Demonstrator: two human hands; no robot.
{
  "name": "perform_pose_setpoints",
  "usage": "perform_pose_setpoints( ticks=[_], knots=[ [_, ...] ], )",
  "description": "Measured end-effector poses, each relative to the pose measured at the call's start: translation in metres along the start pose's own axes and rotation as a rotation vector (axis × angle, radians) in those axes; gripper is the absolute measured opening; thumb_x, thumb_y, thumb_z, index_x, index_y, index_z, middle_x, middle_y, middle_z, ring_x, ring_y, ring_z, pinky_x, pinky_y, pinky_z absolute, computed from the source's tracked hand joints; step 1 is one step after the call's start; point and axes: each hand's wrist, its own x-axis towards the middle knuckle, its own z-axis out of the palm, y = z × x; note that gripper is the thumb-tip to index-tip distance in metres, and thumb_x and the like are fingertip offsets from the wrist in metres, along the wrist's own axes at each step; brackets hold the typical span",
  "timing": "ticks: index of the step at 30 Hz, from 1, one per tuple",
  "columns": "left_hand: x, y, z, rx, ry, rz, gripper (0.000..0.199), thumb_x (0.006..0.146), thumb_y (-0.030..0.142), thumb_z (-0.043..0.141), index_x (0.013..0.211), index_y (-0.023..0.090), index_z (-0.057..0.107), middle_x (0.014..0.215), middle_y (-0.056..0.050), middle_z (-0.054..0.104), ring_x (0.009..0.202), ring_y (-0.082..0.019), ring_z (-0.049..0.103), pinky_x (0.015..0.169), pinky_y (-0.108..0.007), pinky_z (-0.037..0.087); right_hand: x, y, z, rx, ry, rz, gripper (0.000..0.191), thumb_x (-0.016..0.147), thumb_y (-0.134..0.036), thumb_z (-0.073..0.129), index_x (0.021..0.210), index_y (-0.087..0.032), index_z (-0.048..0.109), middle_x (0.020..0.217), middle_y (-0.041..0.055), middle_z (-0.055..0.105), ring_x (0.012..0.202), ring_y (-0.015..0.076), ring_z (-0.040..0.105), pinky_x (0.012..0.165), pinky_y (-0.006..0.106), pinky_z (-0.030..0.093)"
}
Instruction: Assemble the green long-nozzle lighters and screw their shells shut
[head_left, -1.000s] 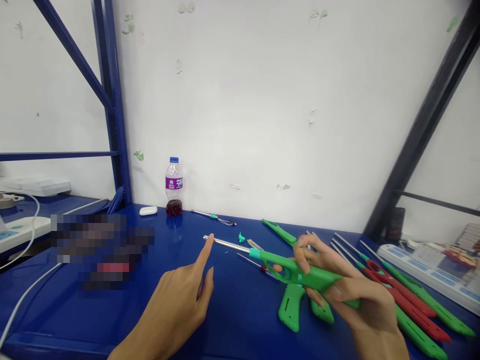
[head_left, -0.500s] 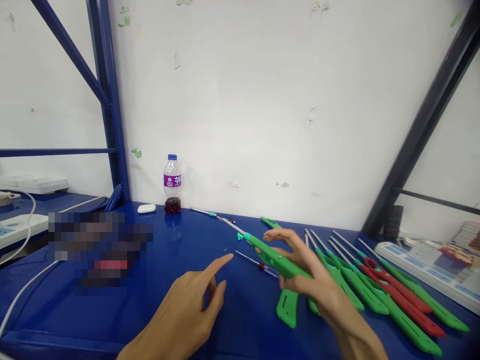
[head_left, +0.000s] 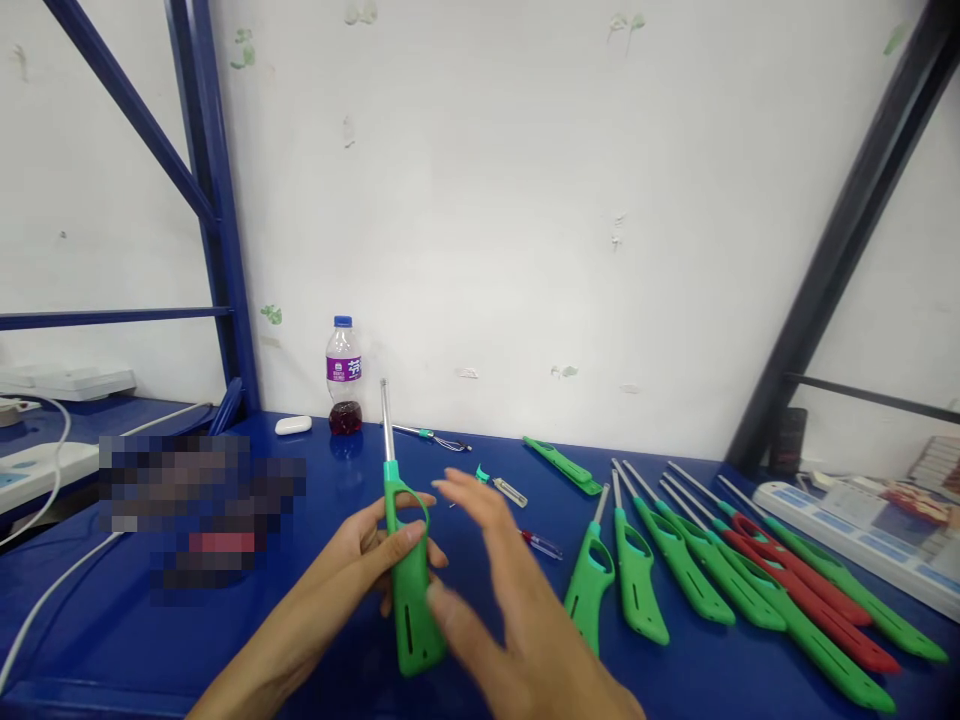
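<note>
My left hand is closed around a green gas lighter, thumb on the front near the trigger loop. The lighter stands nearly upright, its metal tube pointing up. Beside the handle on the right, my right hand is open with fingers spread; its thumb tip is close to the handle, and I cannot tell whether they touch. Behind the hands lie a screwdriver with a clear and red handle, a small clear tank, a teal piece, a metal tube with wires and a green handle shell.
Several green lighters and red lighters lie in a row at the right, with a white power strip beyond. A drink bottle and a white case stand near the wall. Blurred dark items lie left.
The lighter has passed from my right hand to my left and turned from slanting left to nearly upright. My right hand has let go and opened; my left has closed.
</note>
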Motion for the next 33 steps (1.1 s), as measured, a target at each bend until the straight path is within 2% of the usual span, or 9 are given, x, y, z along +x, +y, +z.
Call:
perform_pose_setpoints(
  ticks=[2,5,8,11,13,16,20,25,33],
  knots=[
    [0.003,0.001,-0.008,0.076,0.015,0.006,0.077,0.084,0.065,0.072,0.14,0.017,0.05,0.088,-0.008,0.078,0.08,-0.027,0.076,0.052,-0.026,0.044,0.002,0.016,-0.009,-0.137,0.131,0.02,0.049,0.104,-0.032,0.05,0.152,-0.039,0.047,0.164,0.0025,0.04,0.153,0.029,0.035,0.124,0.053,0.031],
    [0.007,-0.002,-0.017,0.18,0.019,-0.033,0.082,0.083,0.068,0.069,0.143,0.017,0.046,0.089,-0.01,0.08,0.079,-0.028,0.078,0.05,-0.026,0.045,0.005,0.048,-0.021,-0.476,0.186,0.119,0.037,0.101,-0.019,0.048,0.13,-0.029,0.068,0.143,0.0085,0.062,0.144,0.0338,0.046,0.12,0.056,0.032],
    [0.008,-0.007,-0.018,0.265,0.01,-0.096,0.084,0.086,0.067,0.064,0.148,0.014,0.042,0.081,-0.009,0.08,0.071,-0.028,0.078,0.049,-0.027,0.047,0.004,0.078,-0.032,-0.755,0.172,0.333,0.029,0.098,-0.018,0.053,0.12,-0.021,0.072,0.115,0.0136,0.073,0.114,0.0358,0.063,0.099,0.051,0.046],
    [0.009,-0.013,-0.014,0.438,0.011,-0.108,0.078,0.094,0.065,0.053,0.148,0.01,0.046,0.07,-0.006,0.077,0.067,-0.028,0.076,0.057,-0.032,0.052,0.001,0.093,-0.04,-0.806,0.138,0.413,0.013,0.096,-0.022,0.063,0.101,-0.019,0.074,0.096,0.0132,0.073,0.097,0.0359,0.065,0.082,0.044,0.046],
    [0.01,-0.015,-0.012,0.66,0.083,-0.081,0.07,0.098,0.062,0.044,0.143,0.009,0.055,0.069,-0.006,0.076,0.069,-0.03,0.075,0.064,-0.036,0.053,0.001,0.095,-0.042,-0.804,0.121,0.413,0.007,0.095,-0.021,0.066,0.094,-0.019,0.073,0.093,0.0121,0.073,0.096,0.0354,0.064,0.079,0.041,0.043],
    [0.012,-0.015,-0.01,0.911,0.196,-0.055,0.063,0.099,0.058,0.04,0.135,0.011,0.063,0.076,-0.009,0.076,0.08,-0.034,0.075,0.072,-0.04,0.05,0.004,0.09,-0.042,-0.799,0.106,0.397,0.009,0.098,-0.022,0.064,0.092,-0.021,0.071,0.094,0.0102,0.075,0.096,0.0342,0.063,0.077,0.039,0.04],
    [0.013,-0.013,-0.01,1.03,0.233,-0.075,0.054,0.101,0.051,0.039,0.131,0.016,0.067,0.084,-0.01,0.078,0.094,-0.038,0.073,0.077,-0.041,0.048,0.01,0.081,-0.037,-0.779,0.108,0.355,0.014,0.104,-0.023,0.056,0.096,-0.021,0.068,0.092,0.0079,0.076,0.093,0.0303,0.065,0.074,0.036,0.04],
    [0.014,-0.017,-0.006,1.174,0.285,-0.097,0.046,0.101,0.039,0.039,0.129,0.019,0.07,0.099,-0.016,0.079,0.105,-0.044,0.07,0.083,-0.048,0.047,0.015,0.073,-0.024,-0.8,0.133,0.315,0.013,0.104,-0.023,0.056,0.103,-0.021,0.069,0.098,0.0094,0.076,0.098,0.0313,0.065,0.074,0.037,0.04],
    [0.017,-0.023,-0.004,1.299,0.312,-0.141,0.037,0.104,0.034,0.04,0.13,0.025,0.065,0.101,-0.013,0.079,0.099,-0.039,0.073,0.078,-0.043,0.049,0.015,0.068,-0.017,-0.802,0.181,0.299,0.011,0.104,-0.023,0.06,0.103,-0.023,0.072,0.095,0.005,0.077,0.095,0.0269,0.069,0.068,0.033,0.038]
  ],
)
